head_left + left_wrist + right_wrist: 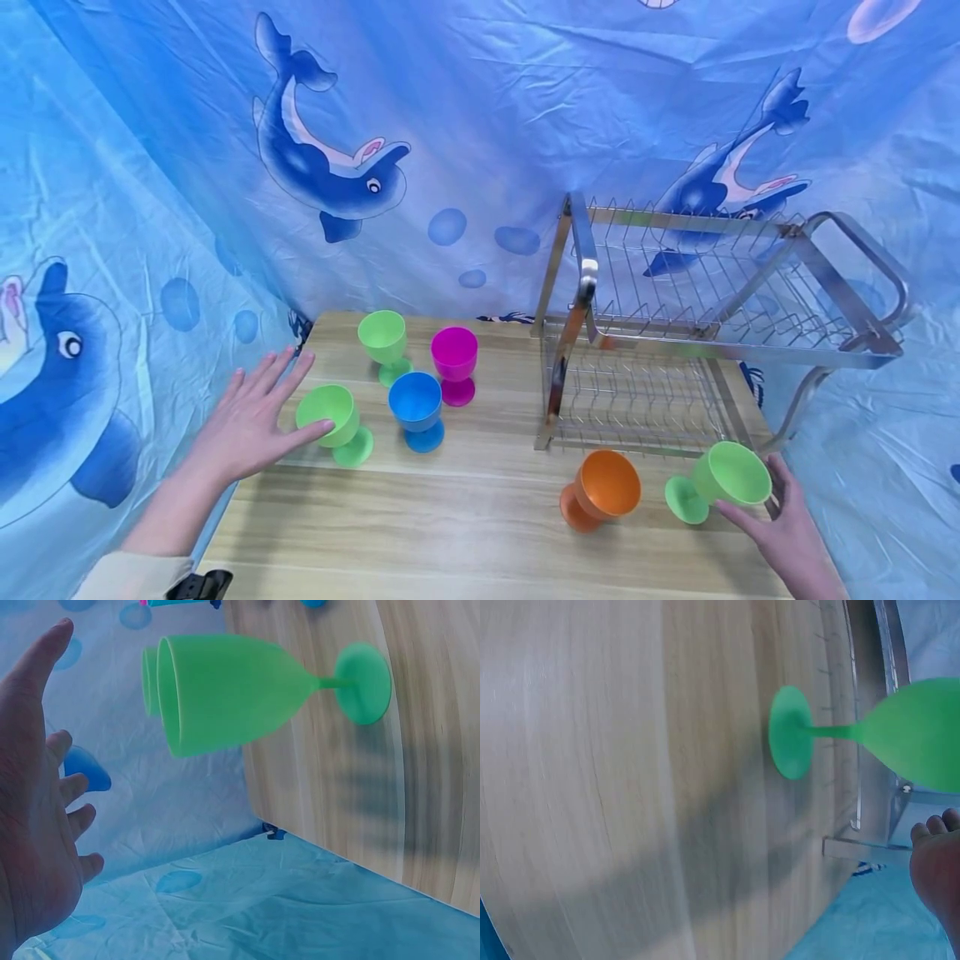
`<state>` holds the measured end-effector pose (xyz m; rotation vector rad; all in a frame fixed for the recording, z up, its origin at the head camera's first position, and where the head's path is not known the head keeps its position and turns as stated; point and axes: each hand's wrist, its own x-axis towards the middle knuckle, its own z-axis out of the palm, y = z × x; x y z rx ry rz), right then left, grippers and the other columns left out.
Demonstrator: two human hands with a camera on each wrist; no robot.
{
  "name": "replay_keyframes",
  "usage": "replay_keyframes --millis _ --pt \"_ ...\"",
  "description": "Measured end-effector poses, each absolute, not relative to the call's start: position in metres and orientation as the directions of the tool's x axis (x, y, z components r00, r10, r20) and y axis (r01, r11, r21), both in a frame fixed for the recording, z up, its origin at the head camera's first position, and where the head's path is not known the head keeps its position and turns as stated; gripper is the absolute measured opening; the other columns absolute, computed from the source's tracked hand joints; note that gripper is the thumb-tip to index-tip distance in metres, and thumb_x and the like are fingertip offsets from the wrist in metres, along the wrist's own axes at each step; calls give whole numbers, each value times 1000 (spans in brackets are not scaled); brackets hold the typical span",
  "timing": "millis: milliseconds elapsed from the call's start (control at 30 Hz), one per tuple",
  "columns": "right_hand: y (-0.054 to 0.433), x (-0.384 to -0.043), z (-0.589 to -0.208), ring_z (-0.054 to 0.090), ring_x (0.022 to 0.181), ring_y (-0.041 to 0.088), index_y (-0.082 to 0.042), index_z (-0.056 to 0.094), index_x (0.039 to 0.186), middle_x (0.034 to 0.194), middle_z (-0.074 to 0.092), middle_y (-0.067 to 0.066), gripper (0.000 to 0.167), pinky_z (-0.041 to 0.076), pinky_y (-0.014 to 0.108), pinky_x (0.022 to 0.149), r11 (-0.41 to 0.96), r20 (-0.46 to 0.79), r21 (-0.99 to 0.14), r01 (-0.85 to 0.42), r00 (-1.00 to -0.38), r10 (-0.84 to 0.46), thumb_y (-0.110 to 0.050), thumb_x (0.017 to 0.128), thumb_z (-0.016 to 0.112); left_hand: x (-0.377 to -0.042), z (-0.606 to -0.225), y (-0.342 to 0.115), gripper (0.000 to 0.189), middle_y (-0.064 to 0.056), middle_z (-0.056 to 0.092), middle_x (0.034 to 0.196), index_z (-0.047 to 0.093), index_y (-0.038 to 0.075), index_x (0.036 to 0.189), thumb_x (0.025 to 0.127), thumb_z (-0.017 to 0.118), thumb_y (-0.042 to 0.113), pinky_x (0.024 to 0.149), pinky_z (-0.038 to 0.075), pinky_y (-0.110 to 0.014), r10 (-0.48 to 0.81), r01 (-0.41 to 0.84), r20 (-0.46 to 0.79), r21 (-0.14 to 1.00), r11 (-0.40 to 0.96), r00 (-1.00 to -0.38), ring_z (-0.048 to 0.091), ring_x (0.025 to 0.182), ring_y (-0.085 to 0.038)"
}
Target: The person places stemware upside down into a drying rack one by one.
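Note:
My left hand (251,417) is spread beside a light green plastic goblet (330,414), the thumb crossing in front of its bowl in the head view. In the left wrist view a gap shows between the hand (37,802) and that goblet (232,694). At the right, my right hand (795,525) reaches around the bowl of another green goblet (735,475), thumb on the near side, fingers at the far side. The right wrist view shows the fingers (934,829) apart from the bowl (922,731); the thumb is out of sight there. Both goblets stand upright.
An orange goblet (607,487) stands left of the right-hand green one. Blue (416,404), magenta (454,358) and green (384,337) goblets stand at the back left. A two-tier metal dish rack (720,342) occupies the wooden table's back right. Dolphin-printed curtains (480,125) surround the table.

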<state>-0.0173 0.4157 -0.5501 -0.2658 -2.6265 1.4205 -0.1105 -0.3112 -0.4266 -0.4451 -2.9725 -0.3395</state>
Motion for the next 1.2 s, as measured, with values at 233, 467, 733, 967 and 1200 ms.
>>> replay_keyframes --millis 233,467,733,967,1200 --pt "402 -19 -555 39 126 -13 1 21 165 134 40 -26 96 30 0 108 494 50 -861 119 -948 315 -7 93 84 -110 -429 -302 108 -19 23 176 21 22 173 90 72 70 126 11 -75 283 309 144 214 927 -948 22 159 -48" --pt "393 -22 -548 43 127 -14 -12 39 156 130 46 -27 76 35 0 105 454 43 -881 133 -933 357 -8 94 83 -111 -429 -291 106 -20 24 175 26 18 171 90 71 71 127 10 -72 300 325 137 228 918 -944 20 161 -46" --pt "395 -21 -519 47 119 -16 -18 42 156 128 51 -26 76 39 2 94 464 83 -881 97 -932 353 -5 94 83 -111 -425 -284 105 -20 24 175 26 20 171 91 70 72 128 9 -71 317 338 124 235 911 -940 16 163 -41" --pt "392 -17 -472 59 113 -7 -11 52 152 126 61 -16 83 45 4 94 474 283 -872 -123 -917 283 21 80 81 -111 -424 -280 106 -20 25 175 24 22 172 91 69 72 129 8 -69 322 342 121 235 910 -939 17 163 -42" --pt "379 -17 -425 61 116 3 0 49 154 135 62 -4 96 49 6 95 336 373 -893 -298 -910 182 36 69 74 -112 -424 -278 105 -19 28 174 29 21 171 90 71 72 128 13 -70 335 360 139 233 904 -932 21 161 -43"
